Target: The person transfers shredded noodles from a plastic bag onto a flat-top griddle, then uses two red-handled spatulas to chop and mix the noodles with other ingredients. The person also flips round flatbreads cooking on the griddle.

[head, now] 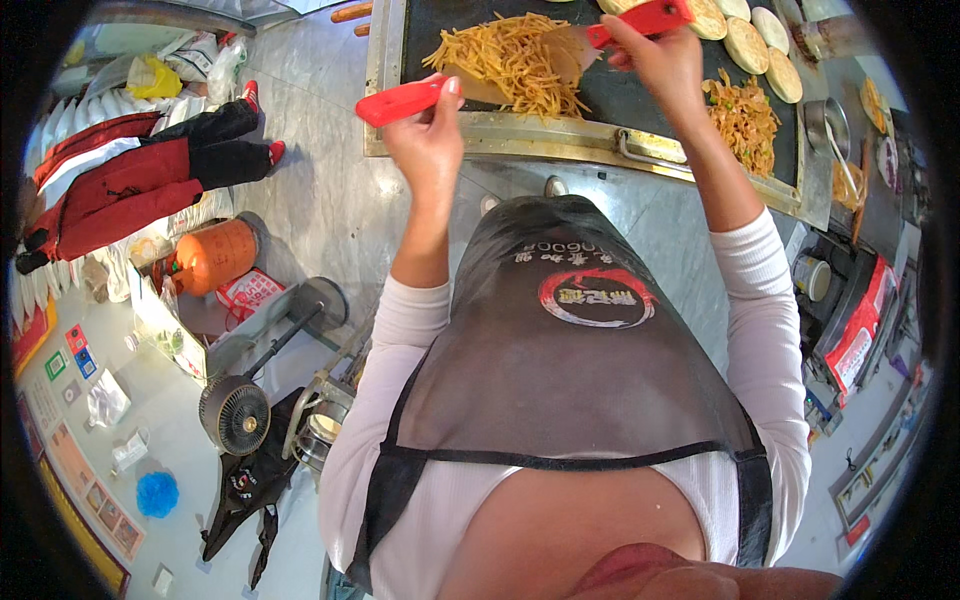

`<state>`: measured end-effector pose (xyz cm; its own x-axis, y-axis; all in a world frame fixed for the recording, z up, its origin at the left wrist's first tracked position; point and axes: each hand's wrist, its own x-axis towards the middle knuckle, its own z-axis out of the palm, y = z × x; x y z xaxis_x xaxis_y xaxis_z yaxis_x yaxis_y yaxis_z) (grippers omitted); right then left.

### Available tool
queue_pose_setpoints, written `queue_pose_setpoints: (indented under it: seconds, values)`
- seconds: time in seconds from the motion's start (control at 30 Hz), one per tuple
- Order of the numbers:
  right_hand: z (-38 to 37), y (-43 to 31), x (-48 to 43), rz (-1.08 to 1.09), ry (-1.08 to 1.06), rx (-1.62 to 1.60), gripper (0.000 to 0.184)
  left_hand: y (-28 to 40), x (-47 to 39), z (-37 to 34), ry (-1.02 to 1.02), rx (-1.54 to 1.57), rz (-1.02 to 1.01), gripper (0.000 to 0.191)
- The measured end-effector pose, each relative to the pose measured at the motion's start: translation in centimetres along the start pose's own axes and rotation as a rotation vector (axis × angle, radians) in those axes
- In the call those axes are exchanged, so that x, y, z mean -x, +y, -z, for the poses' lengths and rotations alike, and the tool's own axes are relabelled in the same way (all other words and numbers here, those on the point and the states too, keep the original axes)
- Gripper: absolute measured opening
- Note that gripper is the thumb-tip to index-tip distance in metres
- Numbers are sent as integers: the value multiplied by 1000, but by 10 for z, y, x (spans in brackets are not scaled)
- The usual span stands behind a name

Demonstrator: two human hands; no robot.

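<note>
My left hand [426,142] is closed around the red handle of a griddle scraper [394,103]. Its metal blade lies against the near left side of a heap of shredded potato [517,56], partly covered by the shreds. A second red-handled scraper [649,21] is gripped in my right hand [667,64], its blade pressed to the heap's right side. The heap rests on a dark flat griddle [630,97]. Right of my right forearm, a pile of chopped, browned food with green bits [742,124] lies on the same griddle.
Round flatbreads [746,45] line the griddle's far right. A metal pot [826,127] stands beyond its right edge. The griddle's front has a metal handle [652,154]. To my left are a person in a red jacket [120,195], an orange gas cylinder [217,255] and a fan [236,414].
</note>
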<state>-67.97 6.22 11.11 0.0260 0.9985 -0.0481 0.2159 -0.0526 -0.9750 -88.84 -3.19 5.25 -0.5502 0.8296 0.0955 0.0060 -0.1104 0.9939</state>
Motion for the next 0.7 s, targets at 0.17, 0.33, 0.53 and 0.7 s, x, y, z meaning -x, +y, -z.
queue_pose_setpoints:
  seconds: [0.17,0.33,0.53,0.7]
  values:
    - [61,30,-12,15,86,48,23,9,-19,29,81,-99,-37,23]
    - [103,59,-21,-91,101,-25,20,4,-32,31,97,-145,-6,25]
    - [68,76,-64,-182,-24,-168,16,-1,-44,16,32,-164,2,25]
    - [7,62,-90,-170,-221,-221,13,-3,-39,8,21,-137,6,25]
